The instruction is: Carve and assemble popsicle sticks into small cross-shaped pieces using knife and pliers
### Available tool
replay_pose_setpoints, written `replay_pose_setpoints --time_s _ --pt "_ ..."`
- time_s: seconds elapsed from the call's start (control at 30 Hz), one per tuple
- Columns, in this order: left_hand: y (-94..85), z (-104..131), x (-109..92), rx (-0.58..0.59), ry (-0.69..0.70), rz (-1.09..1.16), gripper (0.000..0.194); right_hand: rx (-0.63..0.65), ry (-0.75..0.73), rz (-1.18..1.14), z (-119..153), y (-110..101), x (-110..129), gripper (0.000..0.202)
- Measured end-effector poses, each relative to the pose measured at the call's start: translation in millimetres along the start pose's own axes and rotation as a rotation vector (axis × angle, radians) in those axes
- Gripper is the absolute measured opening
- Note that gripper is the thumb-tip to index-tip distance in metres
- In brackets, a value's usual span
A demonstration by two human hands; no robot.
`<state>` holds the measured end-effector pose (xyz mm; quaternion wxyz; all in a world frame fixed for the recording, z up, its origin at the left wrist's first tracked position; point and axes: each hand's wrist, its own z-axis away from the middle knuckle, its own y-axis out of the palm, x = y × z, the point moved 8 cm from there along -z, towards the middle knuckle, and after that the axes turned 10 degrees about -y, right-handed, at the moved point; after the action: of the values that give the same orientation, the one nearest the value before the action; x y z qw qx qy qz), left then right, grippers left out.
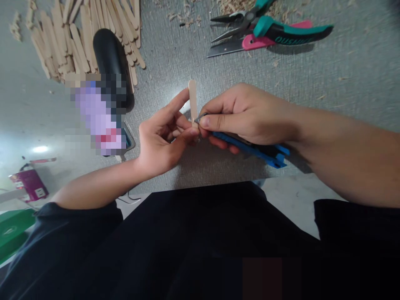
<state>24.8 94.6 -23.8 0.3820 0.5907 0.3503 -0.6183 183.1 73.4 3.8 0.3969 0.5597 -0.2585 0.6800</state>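
Note:
A flat wooden craft stick [193, 100] with a rounded top stands nearly upright in front of me. The thumb and fingers of my left hand [168, 133] pinch it near its lower end, and a fingertip rests along its left edge. My right hand [240, 114] is wrapped round a blue utility knife [262, 155], whose handle runs back under the palm. Between thumb and forefinger, the knife's blade tip [196, 120] meets the stick's lower part, close to the left thumb. The stick's bottom end is hidden by fingers.
Many craft sticks [84, 33] lie piled at the back left beside a black oblong case [111, 62] and a blurred-out phone [100, 121]. Pliers with teal handles [281, 31] lie over a pink-handled blade [250, 43] at the back right. Wood shavings [231, 6] litter the table [165, 46].

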Motion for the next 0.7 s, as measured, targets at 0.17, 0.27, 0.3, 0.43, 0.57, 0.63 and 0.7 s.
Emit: replay_pose_setpoints --time_s 0.17,0.27,0.3,0.43,0.57,0.63,0.7 --pt "9.4 0 -14 0.055 0.174 0.026 0.062 -0.019 0.039 -0.154 0 4 -3 0.037" --pt "6.8 -3 -7 0.060 0.121 0.055 0.061 -0.035 0.002 -0.185 0 2 -2 0.039" --pt "5.4 -3 -4 0.059 0.093 0.055 0.062 -0.058 -0.017 -0.149 0 -1 -2 0.039" --pt "0.7 -3 2 0.041 0.036 0.027 0.065 -0.116 -0.081 0.064 1 -8 1 0.041" --pt "3.2 -2 -1 0.037 0.009 -0.006 0.059 -0.092 -0.082 0.156 1 -5 1 0.043" --pt "5.0 -1 -7 0.023 0.061 0.005 0.055 -0.088 -0.068 0.173 1 -4 0 0.043" --pt "6.6 1 -11 0.000 0.132 -0.003 0.054 -0.086 -0.051 0.178 1 -3 0 0.043"
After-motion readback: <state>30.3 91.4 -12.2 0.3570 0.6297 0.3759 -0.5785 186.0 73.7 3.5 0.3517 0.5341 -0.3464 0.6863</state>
